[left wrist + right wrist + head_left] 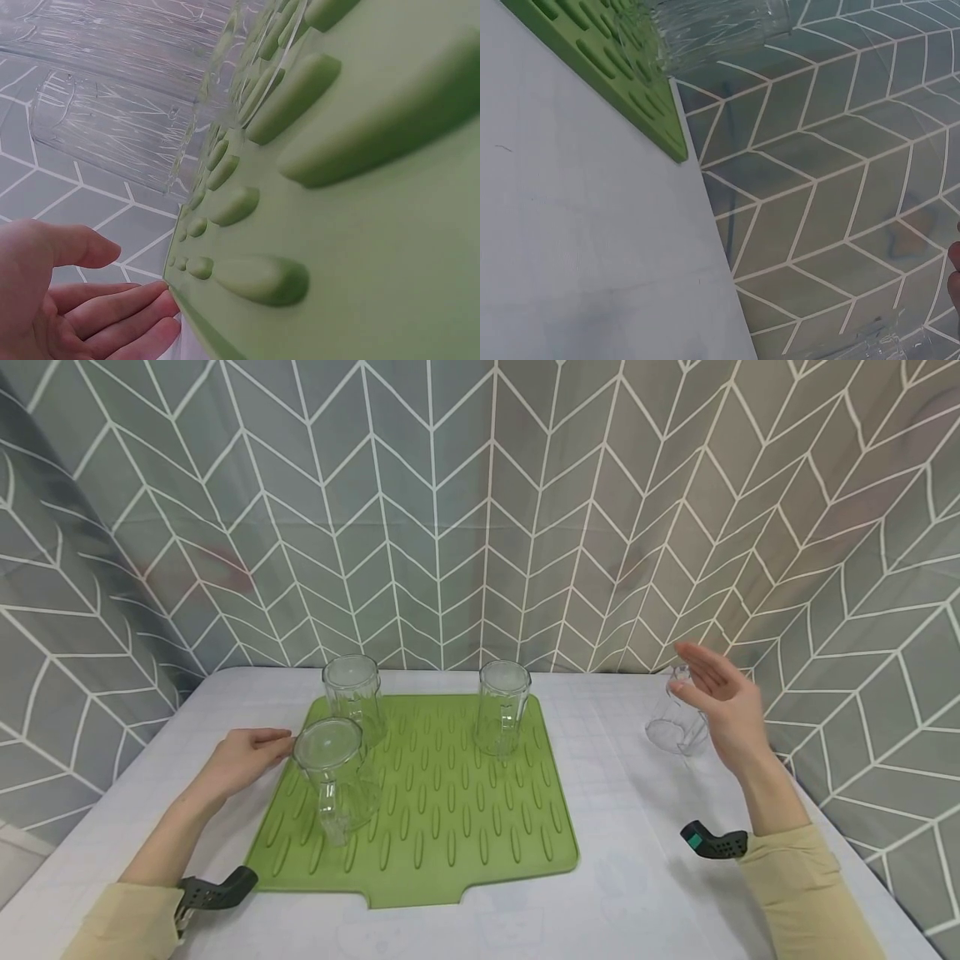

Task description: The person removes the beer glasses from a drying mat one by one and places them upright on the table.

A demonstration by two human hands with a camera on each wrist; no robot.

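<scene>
My left hand [243, 764] reaches to the left edge of a green ribbed mat [442, 827]; its fingertips touch that edge in the left wrist view. Just beside this hand a clear glass mug [341, 777] stands on the mat, its handle toward the front. My right hand [723, 706] is raised at the far right, thumb and fingers apart around the upper end of a clear glass vessel [677, 727]. That vessel looks tilted, and part of it is hidden by the hand. Contact between them cannot be made out. In the right wrist view only fingertips [955, 270] show.
Two more clear glass mugs, one at back left [356, 693] and one at back right [501, 718], stand on the mat. A white cloth [600, 877] covers the table. Grey curtains [465, 510] with white lines hang close behind and at both sides.
</scene>
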